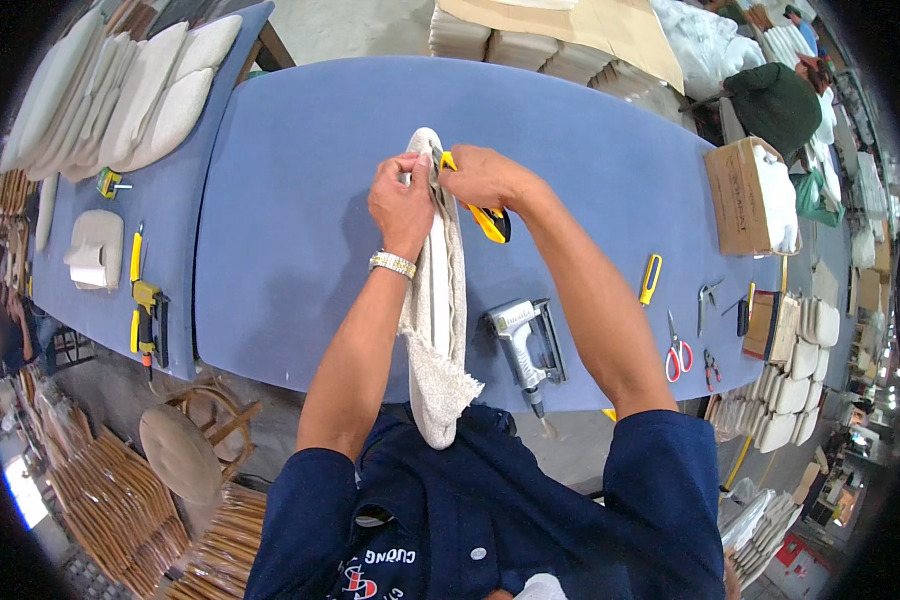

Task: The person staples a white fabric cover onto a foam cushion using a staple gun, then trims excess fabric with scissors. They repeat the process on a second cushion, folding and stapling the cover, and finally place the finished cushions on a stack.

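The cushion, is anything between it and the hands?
No. The left hand grips the fabric of the cushion directly, and the right hand holds a yellow knife right against its top end.

— What's where on the table [300, 300]?

— The cushion panel [438, 300] stands on edge at the middle, running from the near edge toward the far side. The left hand [402, 198] and right hand [478, 176] meet at its far end, the utility knife [482, 215] in the right.

— And to the right?

— A staple gun [525, 345] lies just right of the panel, near the edge. Further right, scissors [677, 355], then a cardboard box [745, 195] beyond them.

— Left?

— On the neighbouring table, a second staple gun [145, 305]; stacked cushions [130, 95] far left.
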`<move>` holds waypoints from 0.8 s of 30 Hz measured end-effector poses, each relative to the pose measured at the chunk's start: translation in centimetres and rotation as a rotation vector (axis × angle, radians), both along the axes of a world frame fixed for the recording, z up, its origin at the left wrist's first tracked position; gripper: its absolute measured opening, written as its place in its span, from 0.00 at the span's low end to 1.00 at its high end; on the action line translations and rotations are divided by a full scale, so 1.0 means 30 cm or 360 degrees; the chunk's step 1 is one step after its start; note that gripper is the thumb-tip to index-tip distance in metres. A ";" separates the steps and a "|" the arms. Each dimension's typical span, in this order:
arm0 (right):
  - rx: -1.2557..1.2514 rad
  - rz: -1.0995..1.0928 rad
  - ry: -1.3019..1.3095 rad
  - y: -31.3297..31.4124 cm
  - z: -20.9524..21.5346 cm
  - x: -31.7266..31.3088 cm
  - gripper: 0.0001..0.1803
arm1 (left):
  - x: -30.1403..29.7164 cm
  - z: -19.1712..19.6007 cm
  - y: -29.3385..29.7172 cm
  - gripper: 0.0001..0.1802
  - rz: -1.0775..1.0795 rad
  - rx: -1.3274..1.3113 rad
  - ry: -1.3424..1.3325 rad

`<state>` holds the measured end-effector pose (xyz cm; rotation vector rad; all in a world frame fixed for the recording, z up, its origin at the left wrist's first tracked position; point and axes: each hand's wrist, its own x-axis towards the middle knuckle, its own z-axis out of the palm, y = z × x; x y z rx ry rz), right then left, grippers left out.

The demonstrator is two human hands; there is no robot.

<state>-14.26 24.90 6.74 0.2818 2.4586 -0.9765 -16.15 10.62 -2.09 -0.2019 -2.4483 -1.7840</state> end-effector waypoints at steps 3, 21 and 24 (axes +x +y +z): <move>-0.0089 0.0067 -0.0031 0.010 0.012 -0.004 0.21 | -0.003 -0.001 -0.001 0.13 0.0011 -0.0049 -0.0004; -0.0234 0.0218 -0.0080 0.011 -0.025 0.090 0.17 | 0.003 -0.002 0.004 0.13 0.0044 -0.0118 0.0065; -0.0312 0.0232 -0.0127 -0.007 -0.009 0.146 0.17 | -0.002 -0.004 0.001 0.14 0.0024 -0.0040 0.0077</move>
